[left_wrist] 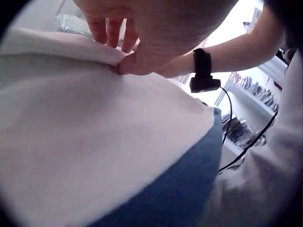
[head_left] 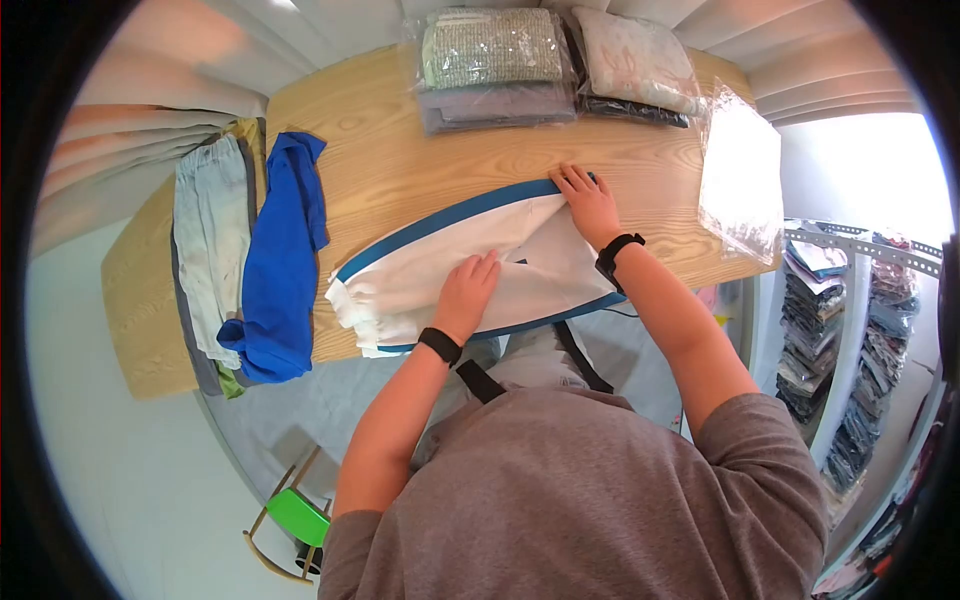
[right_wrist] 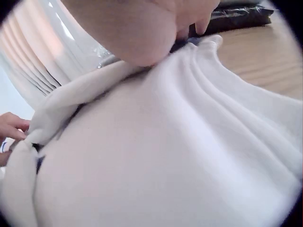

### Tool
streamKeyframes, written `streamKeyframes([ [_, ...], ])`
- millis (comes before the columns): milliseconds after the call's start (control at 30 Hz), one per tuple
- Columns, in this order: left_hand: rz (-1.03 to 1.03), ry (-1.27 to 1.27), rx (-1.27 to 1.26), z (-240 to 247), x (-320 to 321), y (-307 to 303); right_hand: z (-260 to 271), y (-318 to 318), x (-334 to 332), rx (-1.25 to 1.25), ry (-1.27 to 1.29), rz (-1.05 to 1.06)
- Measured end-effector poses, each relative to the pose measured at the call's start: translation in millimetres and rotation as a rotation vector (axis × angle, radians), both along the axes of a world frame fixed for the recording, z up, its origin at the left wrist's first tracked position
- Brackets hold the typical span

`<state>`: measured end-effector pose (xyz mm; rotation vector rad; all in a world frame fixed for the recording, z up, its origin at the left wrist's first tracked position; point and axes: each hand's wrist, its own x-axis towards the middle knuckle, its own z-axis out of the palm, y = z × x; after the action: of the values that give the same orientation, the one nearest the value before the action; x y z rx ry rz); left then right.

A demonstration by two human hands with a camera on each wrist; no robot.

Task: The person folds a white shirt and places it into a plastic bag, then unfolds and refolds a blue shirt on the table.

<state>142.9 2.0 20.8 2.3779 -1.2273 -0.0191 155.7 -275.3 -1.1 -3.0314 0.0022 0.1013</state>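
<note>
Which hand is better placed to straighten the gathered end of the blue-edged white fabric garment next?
Probably the left hand: it touches the garment, closer to the gathered end, while the right hand is at the opposite end.

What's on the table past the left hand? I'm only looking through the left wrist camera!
Observer: Beyond the left hand and the white garment, toward the person's left, lies a bright blue garment.
Operator: Cool! And what's the right hand touching? I can't see its fingers properly.
Observer: From the head view, the fingers of the right hand rest at the far right corner of the white garment, on its blue edge band.
</note>
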Motion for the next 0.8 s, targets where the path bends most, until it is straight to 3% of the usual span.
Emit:
streamKeyframes([
  [133,-0.032,0.074,-0.043,-7.2,7.5,11.7,-3.2,-5.7,-3.8,0.113,0.059,-0.042],
  [300,-0.213,0.093,-0.119,-3.8,7.4,25.8,-10.2,-8.9,-3.4,0.145,0.047,-0.050],
  [467,-0.213,0.222,-0.088,-7.7,-0.3,41.1,-9.8,-9.1,-3.1,0.167,0.050,-0.035],
  [533,-0.189,0.248,-0.125,7.1,-2.8,47.0,6.2,1.5,-2.3,0.047,0.117,-0.096],
  [633,0.034,0.190,-0.196,18.2,-7.0,68.6,27.7,44.1,-6.8,0.040,-0.004,-0.050],
  [700,0.336,0.148,-0.153,17.1,-5.6,94.2,33.6,86.5,-21.7,0.070,-0.002,0.019],
  [733,0.348,0.140,-0.145,15.9,-2.9,103.4,36.1,109.3,-31.4,0.135,-0.037,0.039],
  [800,0.722,-0.015,0.014,9.3,3.1,120.2,30.9,132.0,-44.4,0.207,-0.075,0.071],
])
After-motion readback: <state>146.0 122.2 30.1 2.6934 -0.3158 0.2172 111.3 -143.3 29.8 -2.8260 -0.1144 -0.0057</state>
